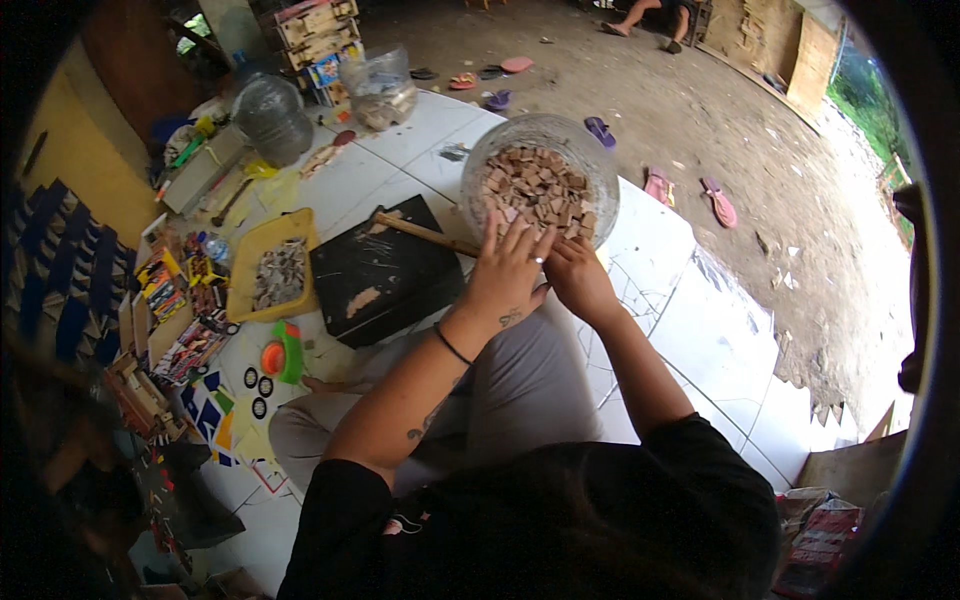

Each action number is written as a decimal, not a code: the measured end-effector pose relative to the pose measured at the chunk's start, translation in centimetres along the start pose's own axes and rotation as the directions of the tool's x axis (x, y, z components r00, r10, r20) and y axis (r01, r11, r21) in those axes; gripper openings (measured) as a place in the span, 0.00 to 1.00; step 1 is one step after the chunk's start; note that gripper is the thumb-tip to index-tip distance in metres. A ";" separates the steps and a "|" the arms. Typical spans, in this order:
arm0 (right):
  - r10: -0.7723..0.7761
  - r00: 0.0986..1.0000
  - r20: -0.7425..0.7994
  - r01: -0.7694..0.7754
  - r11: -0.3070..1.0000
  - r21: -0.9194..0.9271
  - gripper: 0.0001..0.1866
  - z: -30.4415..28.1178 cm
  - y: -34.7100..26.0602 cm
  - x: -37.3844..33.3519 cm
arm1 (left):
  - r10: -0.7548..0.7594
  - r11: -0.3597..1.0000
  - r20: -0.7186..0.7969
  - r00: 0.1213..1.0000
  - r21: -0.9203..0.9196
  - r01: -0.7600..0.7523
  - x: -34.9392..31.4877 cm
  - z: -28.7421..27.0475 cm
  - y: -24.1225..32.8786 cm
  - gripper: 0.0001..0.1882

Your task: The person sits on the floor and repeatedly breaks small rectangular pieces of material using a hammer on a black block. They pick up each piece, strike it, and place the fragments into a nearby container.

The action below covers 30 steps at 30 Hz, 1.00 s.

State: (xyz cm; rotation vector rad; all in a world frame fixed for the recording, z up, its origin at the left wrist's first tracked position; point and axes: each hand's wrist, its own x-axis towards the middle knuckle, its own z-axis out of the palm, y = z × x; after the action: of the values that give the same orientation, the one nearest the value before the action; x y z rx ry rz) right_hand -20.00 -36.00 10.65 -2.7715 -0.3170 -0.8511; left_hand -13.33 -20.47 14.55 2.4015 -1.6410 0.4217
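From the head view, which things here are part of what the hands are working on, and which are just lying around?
In use:
- clear bowl of small wooden pieces
- left hand and right hand, both at the bowl's near rim

Lying about:
- black board with a wooden stick
- yellow tray of scraps
- large clear water jug
- sandals on the dirt floor

A white tiled floor (700, 330) with dark grout lines makes the central platform, its far edge broken and jagged where it meets a bare dirt floor (700, 110) scattered with pink and purple sandals (720, 203). Beyond the dirt, wooden boards (775, 40) lean upright by green foliage in daylight. Left of the tiles stands a yellow wall (85, 165) with blue-patterned panels (55, 270) before it.
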 end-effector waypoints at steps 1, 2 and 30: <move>0.024 1.000 0.015 -0.024 1.000 0.017 0.08 -0.5 -0.1 -0.1 | -0.062 0.996 0.068 0.996 -0.054 0.066 -0.1 0.6 0.2 0.38; -0.006 0.999 -0.036 0.008 0.999 0.042 0.06 -0.8 -0.4 -0.1 | -0.066 0.997 0.048 0.997 -0.034 0.067 -0.2 1.1 0.3 0.37; 0.248 0.059 0.967 0.006 0.969 -0.249 0.35 2.5 10.3 15.8 | -0.036 0.999 -0.127 0.991 -0.022 0.034 -0.7 2.9 0.3 0.31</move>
State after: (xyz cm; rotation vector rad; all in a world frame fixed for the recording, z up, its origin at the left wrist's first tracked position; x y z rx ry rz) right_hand -3.13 -42.94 16.16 -2.9276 -0.1572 1.4114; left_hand -13.48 -20.95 11.56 2.3330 -1.5392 0.5383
